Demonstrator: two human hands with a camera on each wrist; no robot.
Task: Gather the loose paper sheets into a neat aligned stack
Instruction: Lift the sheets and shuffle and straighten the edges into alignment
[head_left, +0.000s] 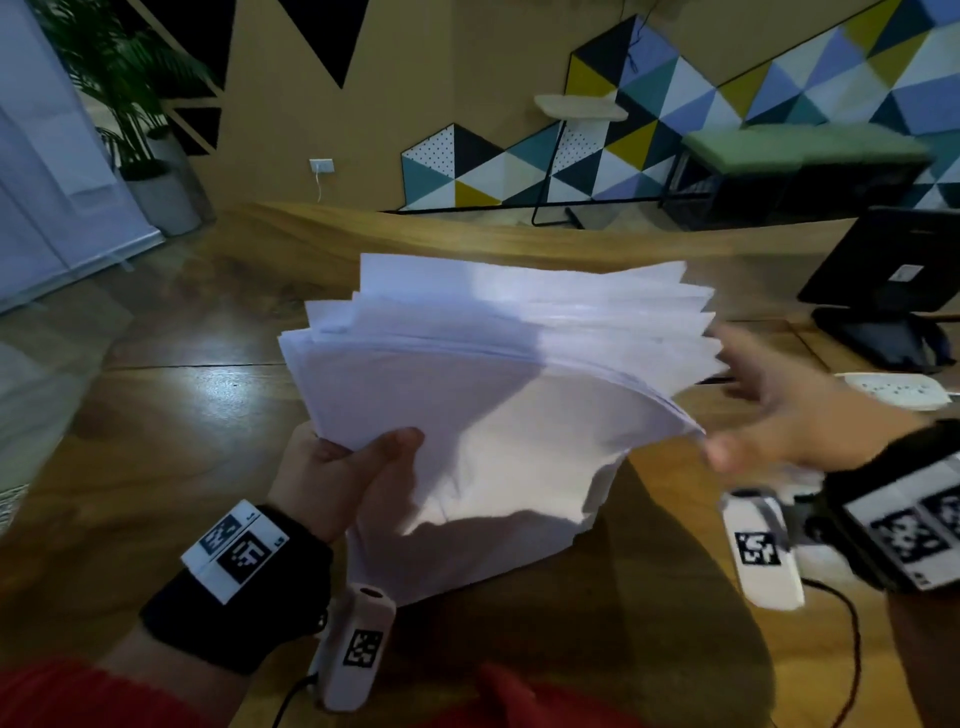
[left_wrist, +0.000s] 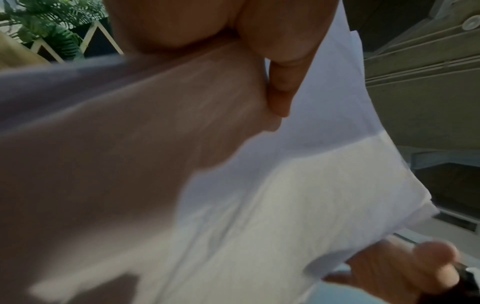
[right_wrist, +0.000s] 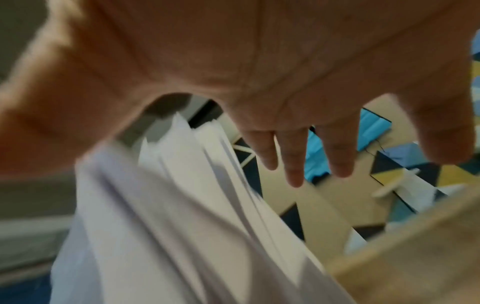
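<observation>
A thick bundle of white paper sheets (head_left: 498, 395) is held up above the wooden table (head_left: 156, 426), its far edges fanned out and uneven. My left hand (head_left: 343, 467) grips the bundle's near left corner, thumb on top and fingers hidden underneath. In the left wrist view the thumb (left_wrist: 280, 82) presses the sheets (left_wrist: 285, 205). My right hand (head_left: 779, 405) is blurred at the bundle's right edge with fingers spread and straight. In the right wrist view its fingers (right_wrist: 293, 162) are splayed beside the sheets (right_wrist: 182, 205), holding nothing.
A black monitor on a stand (head_left: 883, 280) sits at the table's right. A white power strip (head_left: 893, 389) lies in front of it. A potted plant (head_left: 140, 130) stands at the back left. A bench (head_left: 800, 171) is by the patterned wall.
</observation>
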